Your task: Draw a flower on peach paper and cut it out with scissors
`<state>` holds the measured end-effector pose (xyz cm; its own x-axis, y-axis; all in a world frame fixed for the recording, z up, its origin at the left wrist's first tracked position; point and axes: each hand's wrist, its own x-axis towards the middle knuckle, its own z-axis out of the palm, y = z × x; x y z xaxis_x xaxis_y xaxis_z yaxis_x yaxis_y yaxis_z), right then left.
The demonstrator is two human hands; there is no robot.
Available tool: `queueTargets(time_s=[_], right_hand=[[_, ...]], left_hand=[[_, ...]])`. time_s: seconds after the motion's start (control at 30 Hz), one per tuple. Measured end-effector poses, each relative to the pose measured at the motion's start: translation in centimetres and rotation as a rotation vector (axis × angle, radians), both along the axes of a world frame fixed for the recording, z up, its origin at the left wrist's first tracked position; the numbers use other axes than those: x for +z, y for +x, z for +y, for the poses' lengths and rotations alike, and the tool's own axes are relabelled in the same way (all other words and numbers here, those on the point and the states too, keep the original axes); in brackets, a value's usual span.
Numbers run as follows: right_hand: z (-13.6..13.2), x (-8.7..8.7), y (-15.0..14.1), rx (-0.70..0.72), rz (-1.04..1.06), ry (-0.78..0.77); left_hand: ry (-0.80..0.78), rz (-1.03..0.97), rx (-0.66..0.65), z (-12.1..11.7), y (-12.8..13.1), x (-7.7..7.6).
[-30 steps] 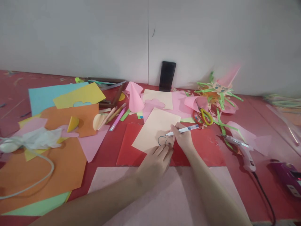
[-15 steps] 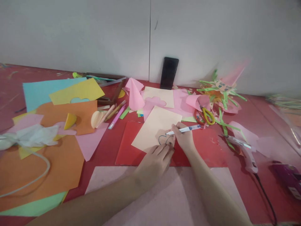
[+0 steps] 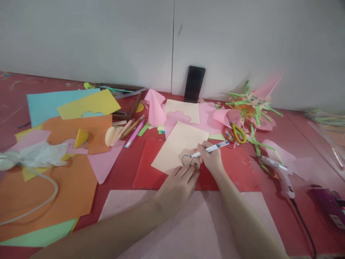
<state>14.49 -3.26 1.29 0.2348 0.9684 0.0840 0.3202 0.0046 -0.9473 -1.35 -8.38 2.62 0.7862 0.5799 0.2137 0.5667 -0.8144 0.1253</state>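
My right hand (image 3: 211, 158) is closed round a white marker pen (image 3: 212, 148), whose tip touches a cream sheet of paper (image 3: 179, 145). A dark curved line (image 3: 185, 159) is drawn on that sheet near its lower corner. My left hand (image 3: 179, 185) lies on the sheet's near edge with its fingers pressed down flat beside the drawn line, holding nothing. The cream sheet lies on a red sheet (image 3: 237, 169), and a pale pink sheet (image 3: 188, 226) lies under my forearms.
Orange (image 3: 67, 187), blue (image 3: 48, 106) and yellow (image 3: 88, 104) papers cover the left. Pens and pencils (image 3: 133, 131) lie behind. A black phone (image 3: 194, 84) leans on the wall. Scissors (image 3: 234, 133), green paper strips (image 3: 254, 108) and a glue gun (image 3: 280, 176) are on the right.
The pen tip has shifted slightly along the drawn line and the pen now tilts a little more. My left hand has stayed in place. The view has shifted slightly.
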Motion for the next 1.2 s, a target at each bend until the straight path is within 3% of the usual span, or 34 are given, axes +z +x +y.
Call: queueTargets(time_s=[0.27,0.43,0.63,0.97,1.2], right_hand=[[-0.09,0.41,-0.22,-0.059,-0.052,0.022],[-0.09,0.34,-0.24,-0.015,-0.009,0.015],[-0.12,0.24,-0.19,-0.131,-0.063,0.017],[-0.04,-0.02,-0.09,-0.059,0.061,0.019],[-0.16,0.21,-0.09,-0.015,0.018,0.007]], left_hand=[[-0.011,0.005,-0.003,-0.01,-0.01,0.1],[-0.007,0.009,0.003,-0.06,0.0,0.13],[-0.023,0.008,0.007,-0.1,0.05,0.09],[-0.015,0.022,0.001,-0.02,0.05,0.13],[-0.03,0.027,0.0,-0.06,0.03,0.23]])
